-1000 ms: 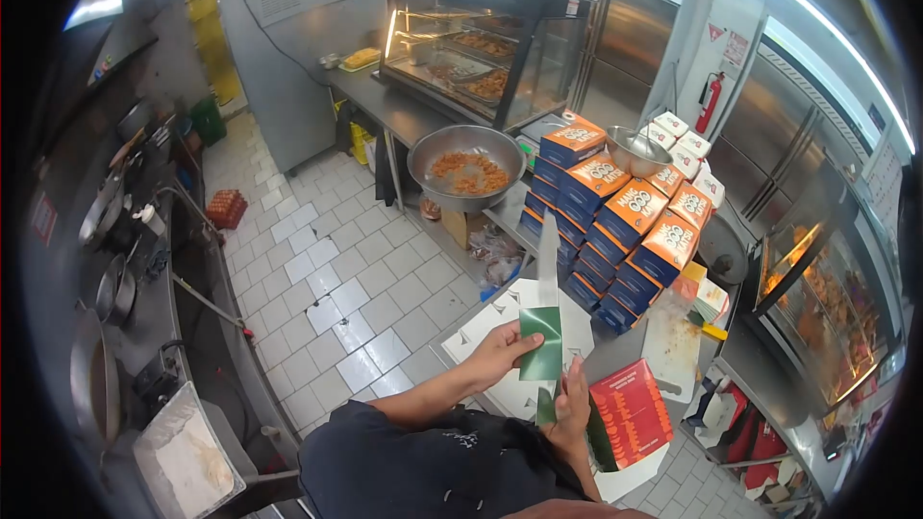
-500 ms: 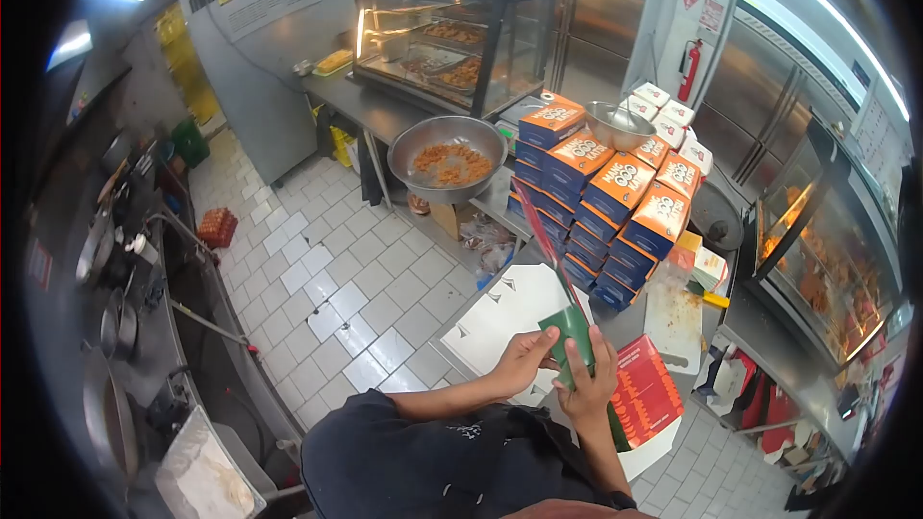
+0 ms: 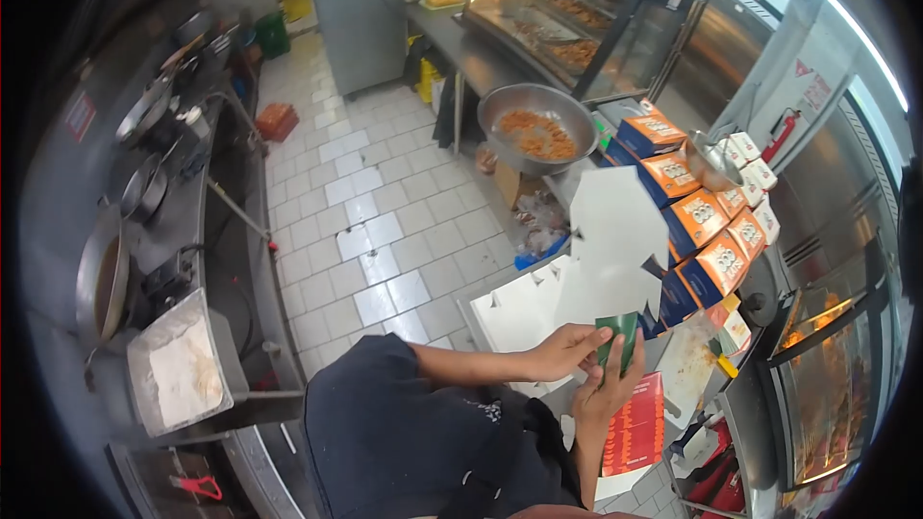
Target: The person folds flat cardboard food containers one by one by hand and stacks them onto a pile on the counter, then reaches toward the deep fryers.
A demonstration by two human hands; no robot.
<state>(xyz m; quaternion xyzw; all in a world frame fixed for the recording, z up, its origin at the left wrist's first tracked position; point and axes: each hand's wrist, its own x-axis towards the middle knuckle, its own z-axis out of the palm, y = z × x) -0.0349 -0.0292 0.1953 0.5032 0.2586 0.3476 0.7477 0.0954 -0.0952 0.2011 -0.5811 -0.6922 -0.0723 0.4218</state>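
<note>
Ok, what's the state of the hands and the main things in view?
Left hand: closed on the green panel
Right hand: closed on the green panel
White carton sheet: raised, not folded into a box
Red printed carton: printed side up
Orange-and-blue boxes: closed, stacked
Small metal bowl: resting on the boxes
Large metal bowl: part-filled with food
Far display case: lit, food inside

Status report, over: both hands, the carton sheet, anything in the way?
Left hand, right hand: both on green flap of carton sheet. White face showing. Stacked boxes close to its right; contact unclear.
</note>
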